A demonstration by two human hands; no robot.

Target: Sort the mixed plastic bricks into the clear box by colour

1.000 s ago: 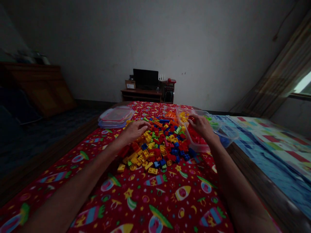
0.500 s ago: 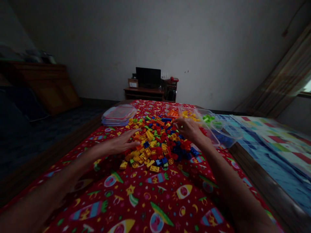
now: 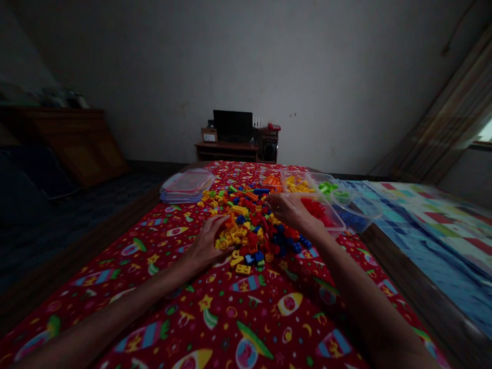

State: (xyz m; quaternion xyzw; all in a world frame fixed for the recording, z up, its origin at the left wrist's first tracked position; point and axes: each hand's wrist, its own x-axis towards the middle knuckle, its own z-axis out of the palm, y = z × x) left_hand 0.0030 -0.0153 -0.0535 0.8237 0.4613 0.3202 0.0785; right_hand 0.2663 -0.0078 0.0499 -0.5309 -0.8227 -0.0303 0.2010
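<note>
A heap of small plastic building bricks (image 3: 249, 225) in red, yellow, blue, orange and green lies on a red patterned cloth (image 3: 230, 312). My left hand (image 3: 209, 243) rests at the heap's near left edge, fingers curled against the bricks. My right hand (image 3: 288, 209) lies on the heap's right side, fingers bent down among the bricks; what they hold is hidden. Just right of it stands a clear tub with red bricks (image 3: 321, 211).
More clear tubs hold orange (image 3: 271, 180), yellow (image 3: 295, 183), green (image 3: 329, 188) and blue bricks (image 3: 355, 220). Stacked clear lids (image 3: 187, 183) lie at the far left. A low cabinet with a dark screen (image 3: 232, 125) stands by the wall. A blue patterned mat (image 3: 423, 230) lies right.
My left hand slid toward me along the heap's left edge and curled its fingers. My right hand moved from the red tub onto the heap.
</note>
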